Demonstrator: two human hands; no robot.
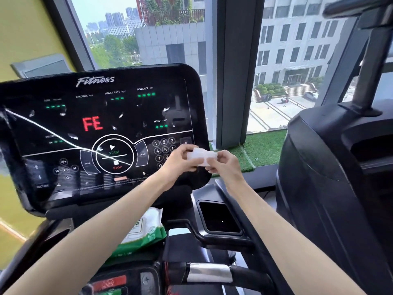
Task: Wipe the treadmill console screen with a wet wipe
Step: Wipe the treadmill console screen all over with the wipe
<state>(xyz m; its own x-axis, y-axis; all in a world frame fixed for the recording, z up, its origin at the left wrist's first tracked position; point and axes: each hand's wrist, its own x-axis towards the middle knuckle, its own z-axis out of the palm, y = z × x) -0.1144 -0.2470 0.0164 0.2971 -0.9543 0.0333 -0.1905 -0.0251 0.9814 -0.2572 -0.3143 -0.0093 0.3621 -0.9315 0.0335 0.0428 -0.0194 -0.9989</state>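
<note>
The single wide-angle camera, worn on the person's head, looks forward and somewhat down from close to the treadmill console screen [63,124], which fills the left half, with the window [170,43] straight beyond and a neighbouring machine [329,167] at right.

The wet wipe [201,156] sits between the left hand [177,163] and right hand [224,167] before the lower right corner of the console screen [95,128], the wipe pack [146,231] lying below that screen, left of the cup holder [219,218]
</note>
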